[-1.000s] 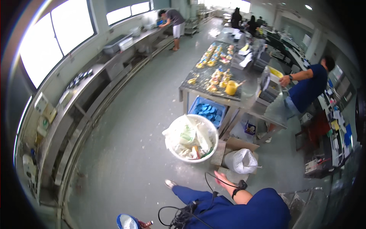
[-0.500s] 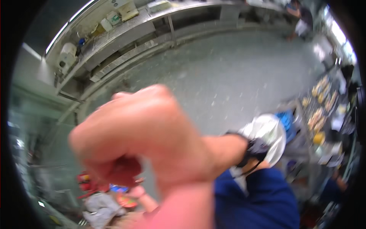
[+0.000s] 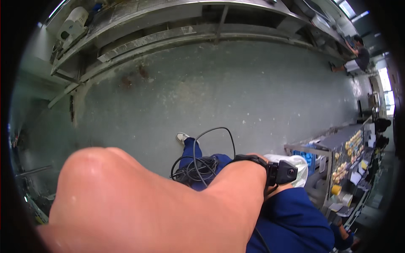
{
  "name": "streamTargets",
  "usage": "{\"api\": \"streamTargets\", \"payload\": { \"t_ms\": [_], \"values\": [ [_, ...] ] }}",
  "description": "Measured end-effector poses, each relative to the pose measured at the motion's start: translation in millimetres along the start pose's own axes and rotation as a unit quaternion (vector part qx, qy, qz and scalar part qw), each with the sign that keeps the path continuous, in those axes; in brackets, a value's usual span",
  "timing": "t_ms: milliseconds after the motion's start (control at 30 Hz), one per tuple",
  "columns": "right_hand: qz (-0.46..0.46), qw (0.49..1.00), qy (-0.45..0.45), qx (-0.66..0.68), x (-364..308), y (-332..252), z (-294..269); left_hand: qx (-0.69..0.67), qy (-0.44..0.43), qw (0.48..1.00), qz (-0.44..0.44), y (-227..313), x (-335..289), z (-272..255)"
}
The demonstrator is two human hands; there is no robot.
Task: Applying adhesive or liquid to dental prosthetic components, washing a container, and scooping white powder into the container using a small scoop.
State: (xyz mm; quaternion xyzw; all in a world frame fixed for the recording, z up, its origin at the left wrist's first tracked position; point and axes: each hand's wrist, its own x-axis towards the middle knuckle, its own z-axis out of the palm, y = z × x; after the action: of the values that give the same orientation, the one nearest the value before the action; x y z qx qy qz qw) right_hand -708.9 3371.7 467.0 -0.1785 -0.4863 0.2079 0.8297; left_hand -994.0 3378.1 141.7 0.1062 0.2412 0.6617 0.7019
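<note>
My right hand (image 3: 122, 198) looms very close across the lower left, knuckles bent, its fingertips hidden beneath and beyond the frame edge. Nothing shows in it. A black strap with a small black camera (image 3: 283, 171) is round my right wrist, above a navy sleeve (image 3: 291, 219). Behind the wrist, a coil of black cable (image 3: 198, 168) rests against navy trousers (image 3: 185, 156), with one loop rising above it. What holds the coil, if anything, is hidden. A beige shoe (image 3: 182, 137) stands on the floor just beyond. I do not see my left hand.
A long steel counter (image 3: 164, 25) with a lower shelf runs along the far side. At right stand a white bag (image 3: 301, 166), a blue crate (image 3: 310, 160) and a dark workbench (image 3: 346, 139) bearing several pale pieces. One person (image 3: 358, 57) is by the counter; another's navy sleeve (image 3: 344, 236) shows lower right.
My right hand has moved lower and fills more of the view. The view has turned: the cable coil and shoe now show, while the red items and a hand at lower left no longer do.
</note>
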Motion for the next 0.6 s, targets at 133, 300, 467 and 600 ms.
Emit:
{"api": "streamTargets", "payload": {
  "t_ms": [133, 300, 467, 600],
  "values": [
    [0.031, 0.999, -0.008, 0.020, 44, 83, 8, 0.002, 0.003, 1.000, -0.002, -10, 85, 21],
    [0.079, 0.995, -0.026, 0.056, 96, 168, 20, 0.019, 0.024, 0.999, 0.012, 5, 176, 53],
    [0.074, 0.995, -0.040, 0.047, 159, 292, 0, 0.000, 0.011, 1.000, 0.008, -32, 292, 60],
    [0.096, 0.993, -0.041, 0.057, 209, 344, -14, 0.018, 0.046, 0.999, 0.015, -38, 365, 102]
  ]
}}
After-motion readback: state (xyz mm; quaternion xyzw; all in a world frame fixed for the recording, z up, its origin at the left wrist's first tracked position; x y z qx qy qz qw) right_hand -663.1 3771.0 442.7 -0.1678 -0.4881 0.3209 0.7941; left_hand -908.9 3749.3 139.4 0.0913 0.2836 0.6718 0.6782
